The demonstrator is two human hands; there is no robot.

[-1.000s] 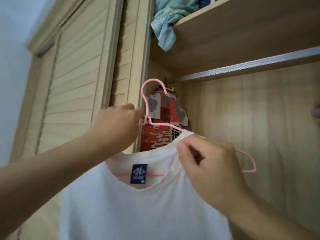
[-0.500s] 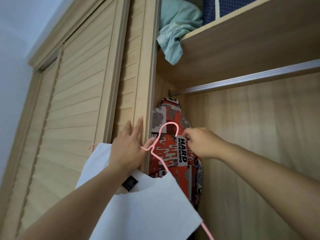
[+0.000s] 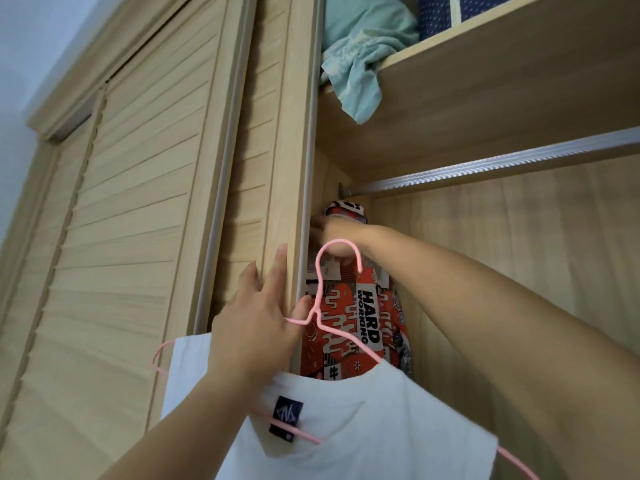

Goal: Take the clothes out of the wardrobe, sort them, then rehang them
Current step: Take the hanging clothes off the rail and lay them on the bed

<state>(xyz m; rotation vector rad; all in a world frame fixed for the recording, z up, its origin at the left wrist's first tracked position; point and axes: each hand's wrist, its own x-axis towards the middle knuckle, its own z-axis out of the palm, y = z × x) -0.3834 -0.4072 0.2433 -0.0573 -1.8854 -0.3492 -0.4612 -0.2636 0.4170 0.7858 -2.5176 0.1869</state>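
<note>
A white T-shirt [image 3: 381, 427] with a dark neck label hangs on a pink wire hanger [image 3: 320, 258], low in the middle of the head view. My left hand [image 3: 256, 327] holds the hanger's neck against its thumb, with the fingers stretched up along the wardrobe door's edge. A red patterned shirt [image 3: 349, 327] printed "HARD WORKING" hangs at the far left end of the metal rail [image 3: 485, 169]. My right hand [image 3: 334, 235] reaches over the pink hook to the top of that shirt. Its fingers are blurred and partly behind the door edge.
Louvred sliding doors [image 3: 138, 237] fill the left side. Above the rail, a wooden shelf [image 3: 502, 64] carries a crumpled teal cloth [image 3: 353, 88] hanging over its edge and a blue dotted box [image 3: 436, 15]. To the right of the red shirt the rail is bare.
My right hand let go of the white T-shirt's collar and moved up into the wardrobe to the red shirt's top. My left hand now carries the hanger alone, near the door edge.
</note>
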